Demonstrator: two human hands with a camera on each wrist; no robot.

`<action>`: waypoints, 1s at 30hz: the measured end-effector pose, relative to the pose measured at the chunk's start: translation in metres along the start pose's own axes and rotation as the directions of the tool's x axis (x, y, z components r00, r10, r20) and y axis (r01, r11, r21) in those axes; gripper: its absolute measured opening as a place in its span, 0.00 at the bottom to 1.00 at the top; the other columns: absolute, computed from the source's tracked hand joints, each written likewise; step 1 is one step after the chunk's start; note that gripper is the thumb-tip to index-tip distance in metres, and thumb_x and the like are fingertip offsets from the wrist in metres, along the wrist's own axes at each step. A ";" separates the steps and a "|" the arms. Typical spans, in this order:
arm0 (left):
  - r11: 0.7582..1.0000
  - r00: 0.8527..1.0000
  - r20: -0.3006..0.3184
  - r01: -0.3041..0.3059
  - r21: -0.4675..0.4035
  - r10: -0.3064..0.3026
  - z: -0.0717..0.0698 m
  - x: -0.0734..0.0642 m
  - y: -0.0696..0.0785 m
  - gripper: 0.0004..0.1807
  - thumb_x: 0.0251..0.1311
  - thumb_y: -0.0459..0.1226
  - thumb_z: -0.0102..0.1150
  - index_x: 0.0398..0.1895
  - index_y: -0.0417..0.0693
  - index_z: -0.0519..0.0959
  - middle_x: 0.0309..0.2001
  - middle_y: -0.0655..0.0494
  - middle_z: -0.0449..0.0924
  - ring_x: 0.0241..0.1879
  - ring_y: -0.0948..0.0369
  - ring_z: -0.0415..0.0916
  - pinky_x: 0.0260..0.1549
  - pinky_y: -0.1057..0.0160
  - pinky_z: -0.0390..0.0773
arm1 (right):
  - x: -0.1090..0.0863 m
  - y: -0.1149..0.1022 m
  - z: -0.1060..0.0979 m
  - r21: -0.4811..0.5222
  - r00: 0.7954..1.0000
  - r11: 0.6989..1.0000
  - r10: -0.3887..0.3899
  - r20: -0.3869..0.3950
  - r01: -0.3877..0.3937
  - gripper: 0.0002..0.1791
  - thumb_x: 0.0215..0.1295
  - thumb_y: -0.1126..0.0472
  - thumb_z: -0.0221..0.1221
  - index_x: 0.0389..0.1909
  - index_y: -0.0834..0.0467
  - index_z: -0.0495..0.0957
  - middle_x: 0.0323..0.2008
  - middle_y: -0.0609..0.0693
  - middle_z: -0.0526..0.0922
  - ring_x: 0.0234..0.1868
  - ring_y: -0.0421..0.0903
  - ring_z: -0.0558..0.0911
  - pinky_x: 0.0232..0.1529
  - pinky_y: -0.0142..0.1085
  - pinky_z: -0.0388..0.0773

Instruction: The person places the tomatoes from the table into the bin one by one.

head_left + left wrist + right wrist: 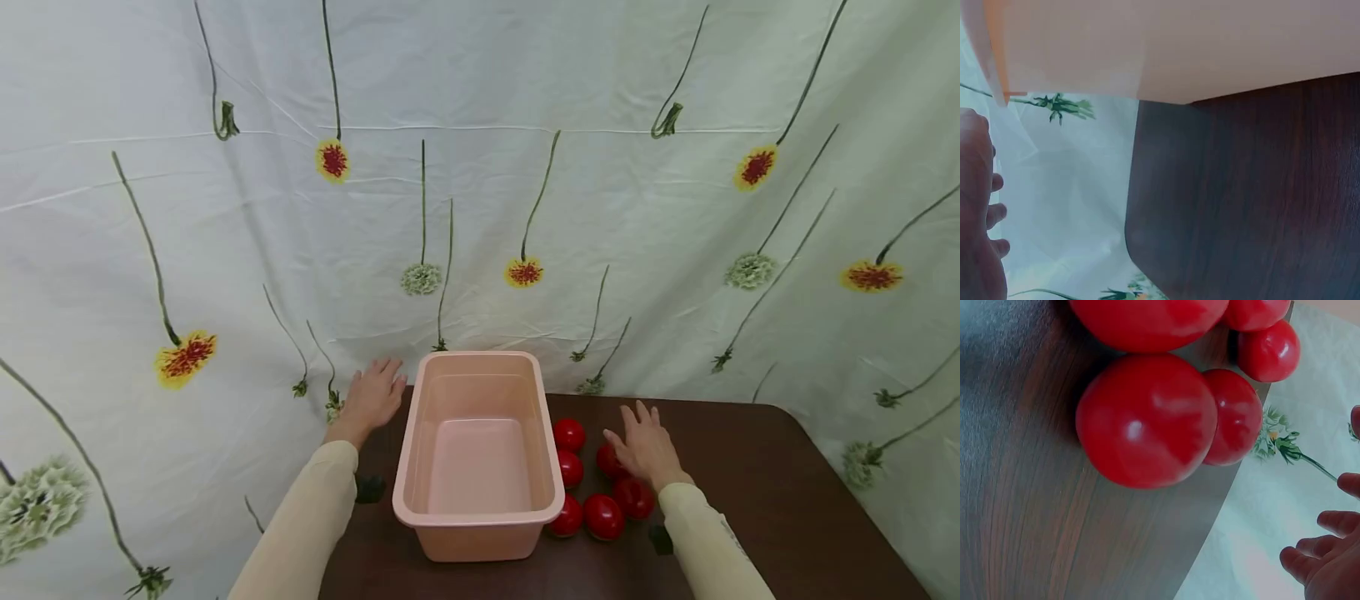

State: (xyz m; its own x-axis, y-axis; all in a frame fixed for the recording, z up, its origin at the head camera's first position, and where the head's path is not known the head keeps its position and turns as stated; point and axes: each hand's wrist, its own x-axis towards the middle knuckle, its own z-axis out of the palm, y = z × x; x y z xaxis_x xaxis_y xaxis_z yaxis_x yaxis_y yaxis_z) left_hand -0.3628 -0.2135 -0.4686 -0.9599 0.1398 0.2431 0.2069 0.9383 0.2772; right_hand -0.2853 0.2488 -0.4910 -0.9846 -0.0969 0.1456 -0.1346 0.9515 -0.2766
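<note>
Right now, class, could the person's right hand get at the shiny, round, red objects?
Probably yes: the right hand looks empty and close by, its fingers spread, and nothing visibly separates it from the red objects; the pink rectangular tub stands to their left.

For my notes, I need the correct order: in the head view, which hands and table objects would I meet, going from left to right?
Left hand, tub, farthest red ball, right hand.

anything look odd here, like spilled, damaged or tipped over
Nothing stands out: the pink tub sits upright on the dark table, the red round objects beside it show no visible damage, and no spill shows. The floral cloth is just creased.
</note>
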 end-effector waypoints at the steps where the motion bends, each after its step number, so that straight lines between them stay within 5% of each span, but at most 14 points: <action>1: 1.000 1.000 -0.012 0.000 -0.019 0.000 0.000 -0.001 0.001 0.27 0.74 0.45 0.36 0.69 0.41 0.66 0.67 0.37 0.66 0.68 0.39 0.61 0.64 0.35 0.60 | 0.000 0.000 -0.001 0.000 1.000 1.000 -0.001 0.006 0.001 0.35 0.71 0.47 0.50 0.67 0.70 0.62 0.68 0.76 0.58 0.68 0.77 0.56 0.61 0.67 0.63; 4: 0.997 0.999 -0.043 -0.007 -0.078 0.004 0.000 -0.002 0.004 0.21 0.74 0.44 0.37 0.51 0.40 0.75 0.48 0.38 0.78 0.48 0.43 0.76 0.48 0.44 0.73 | 0.000 0.001 -0.003 0.010 0.999 1.000 0.008 0.033 -0.009 0.35 0.71 0.48 0.51 0.68 0.70 0.61 0.69 0.75 0.57 0.68 0.75 0.59 0.62 0.65 0.63; 8: 0.991 0.998 -0.068 -0.002 -0.136 -0.007 -0.003 -0.004 0.012 0.19 0.74 0.46 0.38 0.28 0.47 0.71 0.24 0.49 0.73 0.26 0.52 0.72 0.28 0.53 0.68 | 0.000 0.001 -0.004 0.005 0.998 1.000 0.015 0.061 -0.016 0.34 0.70 0.51 0.53 0.68 0.70 0.61 0.67 0.73 0.61 0.64 0.71 0.67 0.61 0.62 0.67; 13: 0.965 0.997 -0.054 0.032 -0.260 -0.048 -0.004 -0.011 0.022 0.17 0.71 0.47 0.44 0.41 0.47 0.80 0.29 0.51 0.83 0.26 0.57 0.79 0.29 0.56 0.75 | -0.004 0.003 -0.003 -0.005 0.996 1.000 -0.003 0.095 0.004 0.33 0.69 0.52 0.55 0.66 0.69 0.64 0.63 0.71 0.67 0.60 0.68 0.73 0.58 0.59 0.71; 19: 0.844 0.995 0.043 0.096 -0.527 -0.087 -0.003 -0.020 0.031 0.22 0.69 0.43 0.49 0.57 0.36 0.76 0.34 0.44 0.86 0.20 0.63 0.78 0.25 0.62 0.78 | -0.010 0.008 0.002 0.006 0.994 1.000 -0.016 0.111 0.016 0.31 0.67 0.54 0.57 0.64 0.70 0.66 0.60 0.71 0.69 0.58 0.67 0.74 0.57 0.59 0.72; 25: 0.792 0.985 0.103 0.174 -0.585 -0.140 -0.001 -0.031 0.032 0.29 0.69 0.44 0.50 0.68 0.38 0.65 0.33 0.45 0.85 0.22 0.64 0.78 0.28 0.64 0.78 | -0.015 0.013 0.010 0.063 0.994 0.998 -0.003 0.111 -0.004 0.30 0.67 0.54 0.57 0.64 0.68 0.67 0.61 0.71 0.69 0.58 0.67 0.74 0.58 0.60 0.71; 30: 0.683 0.969 0.153 0.247 -0.687 -0.196 0.002 -0.047 0.032 0.29 0.68 0.44 0.52 0.69 0.45 0.63 0.24 0.51 0.79 0.19 0.60 0.74 0.21 0.63 0.74 | -0.022 0.020 0.016 0.079 0.993 0.996 0.026 0.115 -0.036 0.30 0.66 0.53 0.57 0.63 0.68 0.68 0.60 0.70 0.71 0.58 0.66 0.74 0.58 0.60 0.71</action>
State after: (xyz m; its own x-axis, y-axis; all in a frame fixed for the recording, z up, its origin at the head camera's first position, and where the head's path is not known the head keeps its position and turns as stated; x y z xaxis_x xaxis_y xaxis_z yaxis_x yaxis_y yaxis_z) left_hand -0.3115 -0.1894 -0.4731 -0.9993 -0.0001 0.0386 0.0342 0.4580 0.8883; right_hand -0.2683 0.2651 -0.5151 -0.9941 -0.1048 0.0283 -0.1080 0.9282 -0.3560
